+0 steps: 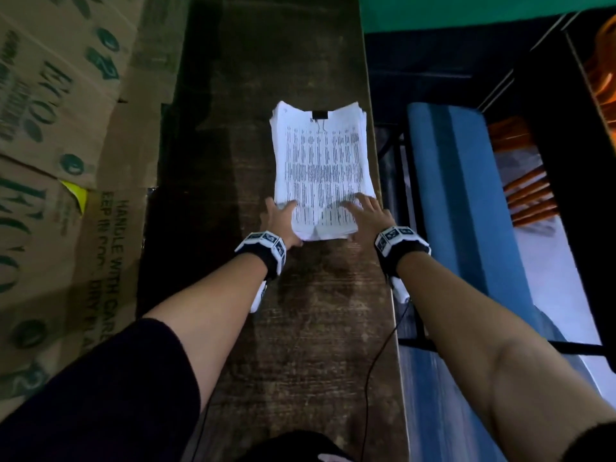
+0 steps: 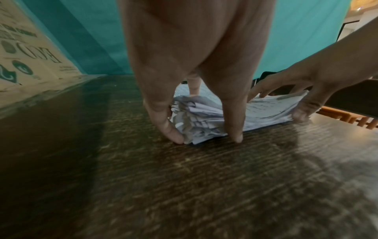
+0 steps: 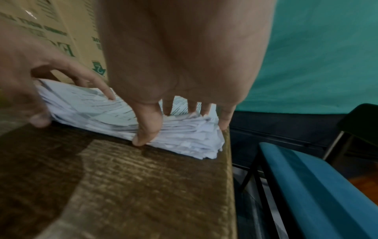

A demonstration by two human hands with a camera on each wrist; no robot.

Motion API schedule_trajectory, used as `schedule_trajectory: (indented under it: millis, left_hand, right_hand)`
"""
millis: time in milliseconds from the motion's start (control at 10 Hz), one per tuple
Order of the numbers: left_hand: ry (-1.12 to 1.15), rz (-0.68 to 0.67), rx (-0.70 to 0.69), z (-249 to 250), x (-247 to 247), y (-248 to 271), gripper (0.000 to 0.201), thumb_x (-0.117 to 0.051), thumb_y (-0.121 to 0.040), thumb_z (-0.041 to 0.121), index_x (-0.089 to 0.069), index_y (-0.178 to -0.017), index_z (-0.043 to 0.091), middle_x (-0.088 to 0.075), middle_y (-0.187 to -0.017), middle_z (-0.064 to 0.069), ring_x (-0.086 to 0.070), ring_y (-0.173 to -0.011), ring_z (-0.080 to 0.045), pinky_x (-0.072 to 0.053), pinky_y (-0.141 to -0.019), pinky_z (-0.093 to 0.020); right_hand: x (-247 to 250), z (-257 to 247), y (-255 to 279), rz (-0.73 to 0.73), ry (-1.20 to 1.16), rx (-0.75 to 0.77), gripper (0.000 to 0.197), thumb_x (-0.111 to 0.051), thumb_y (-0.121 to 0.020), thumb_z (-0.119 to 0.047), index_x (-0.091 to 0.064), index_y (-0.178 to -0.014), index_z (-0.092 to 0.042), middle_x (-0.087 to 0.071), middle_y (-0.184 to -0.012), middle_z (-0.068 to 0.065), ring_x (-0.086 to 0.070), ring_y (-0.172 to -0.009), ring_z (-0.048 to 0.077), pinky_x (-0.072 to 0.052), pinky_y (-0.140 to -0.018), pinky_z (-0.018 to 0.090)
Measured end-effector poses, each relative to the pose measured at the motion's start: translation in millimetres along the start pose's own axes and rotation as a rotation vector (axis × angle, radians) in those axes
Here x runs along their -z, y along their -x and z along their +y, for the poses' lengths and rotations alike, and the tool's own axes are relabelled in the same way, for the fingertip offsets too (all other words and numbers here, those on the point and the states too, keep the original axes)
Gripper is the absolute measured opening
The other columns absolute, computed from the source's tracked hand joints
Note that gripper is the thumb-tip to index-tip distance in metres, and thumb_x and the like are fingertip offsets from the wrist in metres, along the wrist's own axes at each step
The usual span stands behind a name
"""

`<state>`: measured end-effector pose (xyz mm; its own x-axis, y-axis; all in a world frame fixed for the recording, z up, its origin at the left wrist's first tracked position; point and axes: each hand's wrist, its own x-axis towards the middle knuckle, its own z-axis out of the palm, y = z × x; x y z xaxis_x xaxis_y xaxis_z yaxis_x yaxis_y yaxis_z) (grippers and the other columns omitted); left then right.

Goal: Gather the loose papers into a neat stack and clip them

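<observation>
From the head camera, a paper stack [image 1: 321,168] lies on the dark wooden table [image 1: 266,328] near its right edge, a black clip [image 1: 320,114] on its far end. The left hand [image 1: 278,220] and right hand [image 1: 370,213] frame the near corners, fingers spread.

At the left wrist, spread fingers [image 2: 233,116] straddle the ragged corner, tips touching the table.

At the right wrist, the thumb [image 3: 146,129] presses the stack's near edge, with the other fingers spread on top. Cardboard boxes [image 1: 56,161] stand to the left.
</observation>
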<state>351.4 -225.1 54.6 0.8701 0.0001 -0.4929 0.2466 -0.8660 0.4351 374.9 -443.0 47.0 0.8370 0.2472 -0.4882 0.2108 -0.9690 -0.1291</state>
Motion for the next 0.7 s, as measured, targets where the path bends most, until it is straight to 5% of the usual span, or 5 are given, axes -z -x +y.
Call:
schedule_trajectory:
  millis: [500,700]
  left_hand:
    - [-0.014,0.034,-0.004,17.2,6.1,-26.9,0.092,-0.087,-0.062,0.009,-0.04,-0.14,0.026,-0.022,-0.138,-0.014,-0.037,-0.124,-0.039,-0.045,-0.102,-0.046]
    - [-0.043,0.038,0.032,22.3,15.1,-15.3,0.101,-0.087,-0.062,0.021,-0.028,-0.143,0.032,-0.014,-0.141,-0.011,-0.025,-0.128,-0.039,-0.04,-0.103,-0.052]
  right_hand:
    - [17.9,9.2,-24.0,-0.067,-0.079,-0.054,0.087,-0.071,-0.079,-0.027,-0.019,-0.148,-0.037,-0.002,-0.159,-0.001,0.0,-0.146,0.031,-0.023,-0.11,0.06]
    - [21.9,13.1,-14.0,-0.051,-0.088,-0.022,0.084,-0.067,-0.085,-0.036,-0.014,-0.15,-0.038,0.004,-0.16,0.0,0.005,-0.147,0.03,-0.017,-0.112,0.061]
